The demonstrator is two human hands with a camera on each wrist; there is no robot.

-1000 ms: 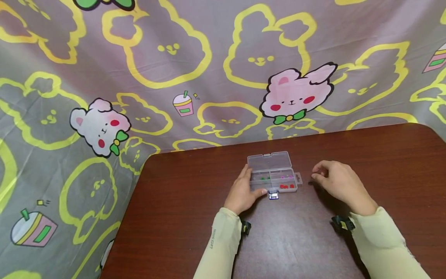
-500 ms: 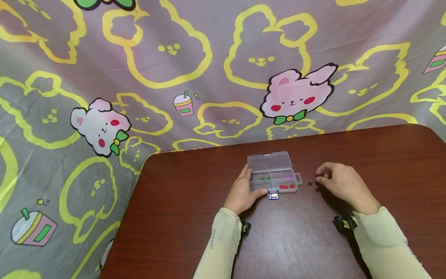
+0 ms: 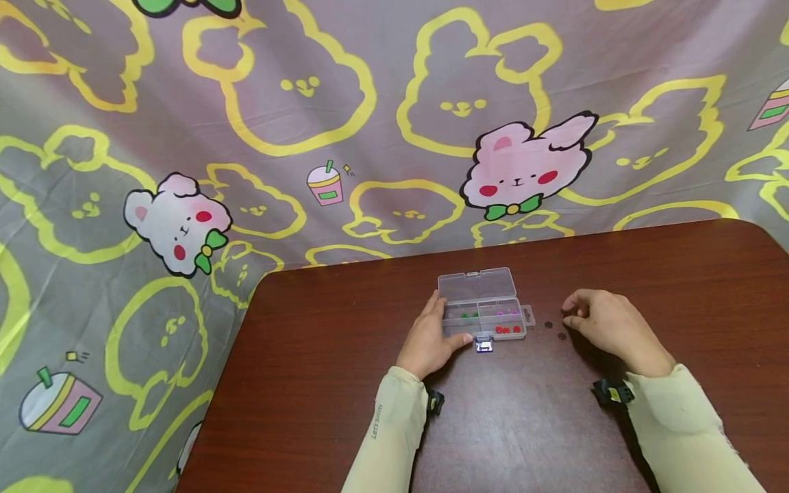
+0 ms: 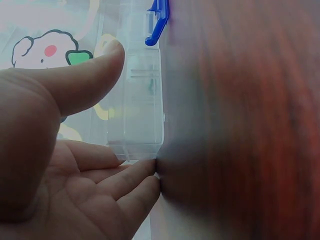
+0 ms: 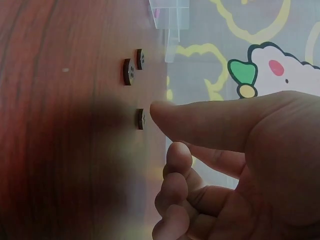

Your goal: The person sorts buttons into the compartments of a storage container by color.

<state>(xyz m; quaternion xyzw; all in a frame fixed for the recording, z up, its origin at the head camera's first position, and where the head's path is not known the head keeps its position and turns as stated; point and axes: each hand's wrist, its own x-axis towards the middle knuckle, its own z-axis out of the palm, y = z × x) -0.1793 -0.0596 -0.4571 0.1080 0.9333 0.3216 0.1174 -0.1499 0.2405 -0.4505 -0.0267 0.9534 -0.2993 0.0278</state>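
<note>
A clear plastic divided box (image 3: 479, 319) lies on the table with its lid (image 3: 476, 286) raised at the back and its blue-edged latch (image 3: 483, 344) down in front. Inside are red buttons (image 3: 507, 330), small green pieces (image 3: 470, 315) and purple ones (image 3: 507, 313). My left hand (image 3: 425, 342) steadies it, nearly straight fingers against the left end and thumb at the front edge. To the right, my right hand (image 3: 610, 329) hovers low with loosely bent fingers, holding nothing. Its thumb tip is beside a dark button (image 5: 141, 119); two more dark buttons (image 5: 128, 72) lie farther toward the box.
The brown wooden table (image 3: 308, 383) reaches back to a cartoon-printed cloth (image 3: 382, 123) hanging behind and along the left side. A clear hanging tab (image 3: 528, 315) sticks out from the box's right end, close to the dark buttons.
My right hand has drawn slightly away to the right, bringing dark buttons into sight on the table. The left hand and the box have stayed put.
</note>
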